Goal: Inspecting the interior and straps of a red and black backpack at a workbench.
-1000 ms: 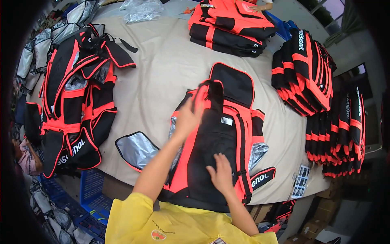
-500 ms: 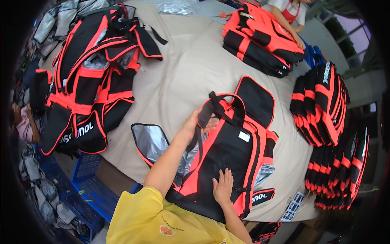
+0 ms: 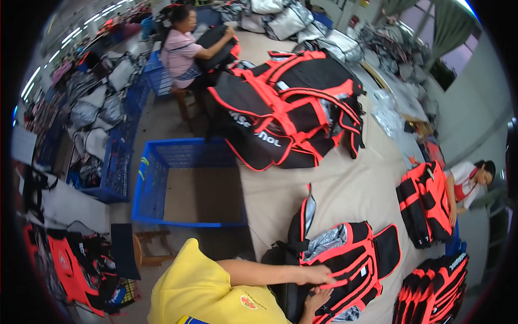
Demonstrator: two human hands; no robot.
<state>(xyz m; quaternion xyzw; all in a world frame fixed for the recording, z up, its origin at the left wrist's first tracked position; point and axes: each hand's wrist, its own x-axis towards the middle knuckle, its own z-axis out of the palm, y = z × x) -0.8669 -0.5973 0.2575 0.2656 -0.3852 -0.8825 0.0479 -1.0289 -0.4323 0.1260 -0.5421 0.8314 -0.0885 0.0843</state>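
A black backpack (image 3: 350, 262) with neon red-orange trim and silver lining lies on the cloth-covered table in front of me. Its dark flap (image 3: 386, 251) is spread out to the right, and a silver-lined side flap (image 3: 307, 213) stands up at its far left. My left hand (image 3: 317, 274) reaches across the bag's near part, fingers closed at a red-orange edge. Close below it, my right hand (image 3: 317, 298) rests on the bag with its fingers stretched out. Part of the bag's near end is hidden by my arms.
A heap of similar bags (image 3: 302, 108) lies farther along the table. A blue crate (image 3: 189, 222) stands left of the table. Stacked bags (image 3: 431, 289) are at the right. One person (image 3: 181, 54) sits at the far left with a bag; another person (image 3: 464, 183) is beside bags at the right.
The view has swung left, bringing the crate and seated person into sight. My left hand has left the shoulder strap and come down near my right hand.
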